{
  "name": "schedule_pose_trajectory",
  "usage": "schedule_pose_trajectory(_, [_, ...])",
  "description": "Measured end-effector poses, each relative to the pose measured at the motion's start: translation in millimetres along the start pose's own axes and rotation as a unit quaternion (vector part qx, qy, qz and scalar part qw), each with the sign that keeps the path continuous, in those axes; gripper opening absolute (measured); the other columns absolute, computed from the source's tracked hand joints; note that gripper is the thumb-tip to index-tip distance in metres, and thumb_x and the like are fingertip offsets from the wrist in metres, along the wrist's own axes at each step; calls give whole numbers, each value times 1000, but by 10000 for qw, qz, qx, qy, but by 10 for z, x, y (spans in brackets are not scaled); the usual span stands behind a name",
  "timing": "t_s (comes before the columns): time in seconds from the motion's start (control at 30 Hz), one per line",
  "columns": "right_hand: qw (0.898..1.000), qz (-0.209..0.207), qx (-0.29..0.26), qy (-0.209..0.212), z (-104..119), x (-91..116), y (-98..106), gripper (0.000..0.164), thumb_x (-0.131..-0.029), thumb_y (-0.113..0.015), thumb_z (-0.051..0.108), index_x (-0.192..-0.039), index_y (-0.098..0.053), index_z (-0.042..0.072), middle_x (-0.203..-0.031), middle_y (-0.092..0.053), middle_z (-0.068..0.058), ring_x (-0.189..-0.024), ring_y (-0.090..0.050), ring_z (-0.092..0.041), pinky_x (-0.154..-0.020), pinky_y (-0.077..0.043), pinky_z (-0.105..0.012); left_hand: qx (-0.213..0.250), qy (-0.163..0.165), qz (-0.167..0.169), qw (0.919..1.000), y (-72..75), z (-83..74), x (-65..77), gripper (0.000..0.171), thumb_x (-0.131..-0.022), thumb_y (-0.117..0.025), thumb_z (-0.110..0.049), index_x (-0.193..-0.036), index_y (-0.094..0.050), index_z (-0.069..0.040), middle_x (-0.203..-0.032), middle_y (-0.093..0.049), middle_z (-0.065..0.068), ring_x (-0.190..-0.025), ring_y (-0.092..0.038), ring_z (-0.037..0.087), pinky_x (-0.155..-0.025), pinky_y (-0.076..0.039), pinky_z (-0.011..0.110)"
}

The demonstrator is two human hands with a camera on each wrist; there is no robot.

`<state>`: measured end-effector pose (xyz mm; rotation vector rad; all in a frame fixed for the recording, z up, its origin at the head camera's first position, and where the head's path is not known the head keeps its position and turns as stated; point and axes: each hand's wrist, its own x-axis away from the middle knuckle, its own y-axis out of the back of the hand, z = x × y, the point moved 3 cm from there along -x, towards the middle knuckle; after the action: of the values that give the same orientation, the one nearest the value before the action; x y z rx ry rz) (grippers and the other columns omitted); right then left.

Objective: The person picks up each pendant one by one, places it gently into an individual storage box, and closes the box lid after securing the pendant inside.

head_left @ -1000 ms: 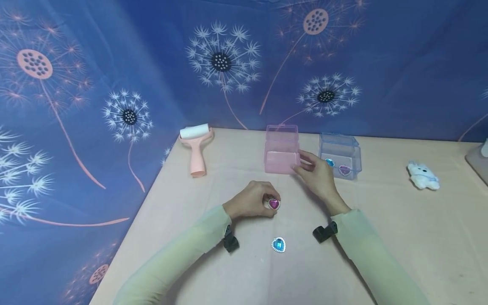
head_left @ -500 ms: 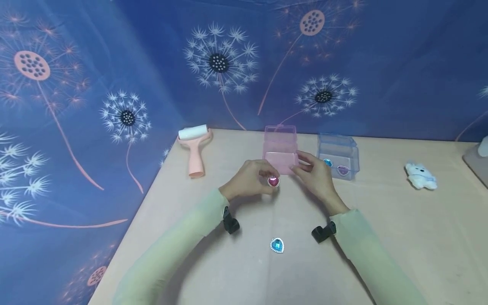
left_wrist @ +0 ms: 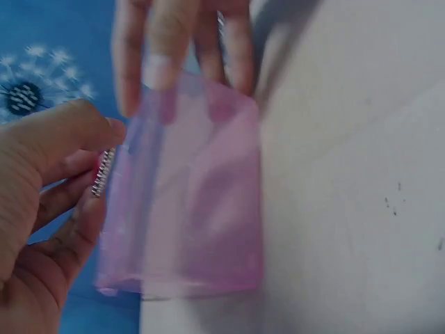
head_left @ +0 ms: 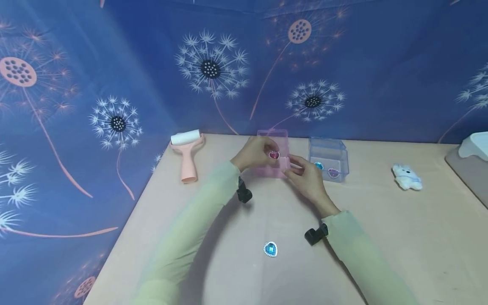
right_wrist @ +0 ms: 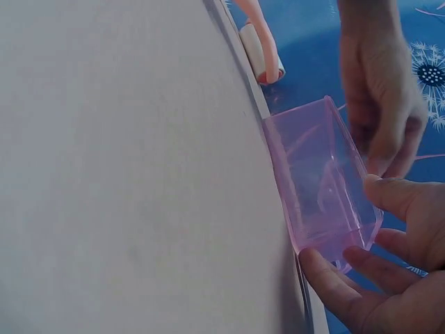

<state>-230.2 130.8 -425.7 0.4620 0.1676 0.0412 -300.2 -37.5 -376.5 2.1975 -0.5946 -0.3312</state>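
My left hand [head_left: 253, 153] pinches a magenta heart-shaped gem [head_left: 274, 155] with a beaded silvery rim, holding it over the see-through pink box [head_left: 263, 171], whose lid stands up at the back. In the left wrist view the gem [left_wrist: 103, 172] is edge-on between thumb and fingers, beside the box wall [left_wrist: 215, 202]. The fingers of my right hand [head_left: 308, 180] grip the box's right end; the right wrist view has thumb and fingers spread around that end [right_wrist: 358, 233]. A blue heart gem [head_left: 270, 249] with a pale beaded rim lies on the table nearer me.
Right of the pink box stands an open clear blue box [head_left: 337, 159] containing a blue gem [head_left: 318, 165] and a purple gem [head_left: 334, 173]. A pink-handled roller [head_left: 187, 163] lies at left, a white plush bear [head_left: 407, 177] at right, and a greyish bin [head_left: 467, 163] at the far right.
My left hand has carried the magenta gem forward from the table's middle to above the pink box. The right hand has stayed at the box's right end. The head view has shifted slightly.
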Motion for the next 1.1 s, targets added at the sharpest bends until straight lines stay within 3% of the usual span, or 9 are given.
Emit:
schedule_pose_trajectory(0.1, [10000, 44, -1, -17, 5, 4, -44, 51, -87, -70, 9, -135, -53, 1, -132, -57, -24, -105, -67, -34, -86, -55, -36, -413, 107, 343, 9985, -66, 54, -73, 27, -74, -82, -16, -99, -74, -10, -90, -73, -2, -84, -63, 13, -79, -51, 24])
schedule_pose_trajectory(0.3, [10000, -3, -7, 8, 10, -3, -56, 51, -87, -70, 8, -134, -54, 2, -131, -59, -22, -104, -68, -34, -86, -55, -38, -1438, -547, 647, 9860, -131, -12, -149, 12, -78, -78, -16, -87, -74, -9, -87, -75, 1, -82, -67, 14, -78, -53, 22])
schedule_pose_trajectory(0.4, [10000, 21, -24, -5, 10, 0, -51, 51, -87, -70, 9, -134, -54, 3, -132, -58, -22, -105, -68, -34, -86, -55, -37, -1681, -602, 717, 9813, -151, -33, -162, 13, -77, -79, -16, -88, -75, -10, -92, -75, 2, -87, -68, 14, -82, -54, 22])
schedule_pose_trajectory(0.63, [9999, 35, -94, -33, -4, 19, -35, 51, -87, -70, 9, -134, -53, 3, -134, -57, -23, -108, -66, -34, -84, -56, -33, -1738, -589, 942, 9785, -210, -39, -179, 14, -79, -79, -13, -91, -76, -6, -93, -75, 4, -88, -69, 15, -82, -54, 20])
schedule_pose_trajectory(0.8, [9999, 47, -127, -50, -10, 34, -26, 51, -87, -70, 9, -135, -53, 2, -134, -56, -23, -108, -66, -34, -83, -56, -32, -1659, -376, 1053, 9798, -270, -1, -176, 18, -82, -77, -15, -96, -75, -5, -97, -75, 6, -90, -69, 16, -85, -54, 21])
schedule_pose_trajectory(0.97, [9999, 11, -134, -8, 4, 23, -14, 51, -86, -69, 7, -134, -53, 0, -134, -56, -24, -108, -66, -35, -83, -56, -32, -1678, -363, 1005, 9800, -236, -25, -165, 18, -83, -75, -13, -100, -74, -5, -101, -75, 6, -94, -68, 16, -88, -53, 22])
schedule_pose_trajectory(1.1, [10000, 30, -20, -71, 11, 11, 8, 51, -87, -70, 9, -135, -53, 1, -135, -56, -23, -109, -66, -34, -83, -56, -32, -1363, -334, 929, 9857, -178, -50, -137, 21, -83, -75, -12, -102, -74, -4, -104, -74, 8, -97, -68, 18, -89, -54, 24])
